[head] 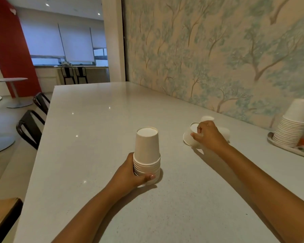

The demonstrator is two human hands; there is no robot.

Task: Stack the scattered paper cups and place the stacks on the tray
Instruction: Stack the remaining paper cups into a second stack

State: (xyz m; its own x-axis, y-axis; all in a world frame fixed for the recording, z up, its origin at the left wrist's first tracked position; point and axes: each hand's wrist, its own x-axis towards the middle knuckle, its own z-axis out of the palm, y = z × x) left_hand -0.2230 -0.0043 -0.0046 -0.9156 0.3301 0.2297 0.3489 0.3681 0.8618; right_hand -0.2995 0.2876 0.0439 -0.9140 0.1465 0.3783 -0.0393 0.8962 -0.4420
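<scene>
A stack of white paper cups (147,151) stands upside down on the pale table (95,137). My left hand (130,174) grips its lower rims from the left. To the right, my right hand (209,134) pinches a single upside-down cup (189,135), which is tilted with its left rim off the table. Two more loose cups sit behind that hand: a far cup (207,118) and a cup (225,133) partly hidden by the knuckles. At the far right a taller stack (291,127) leans on an oval tray (277,145).
The wallpapered wall (218,58) runs along the table's right side. Something orange and green lies on the tray beside the tall stack. Dark chairs (32,127) stand along the table's left edge. A wooden surface (2,213) shows at the lower left.
</scene>
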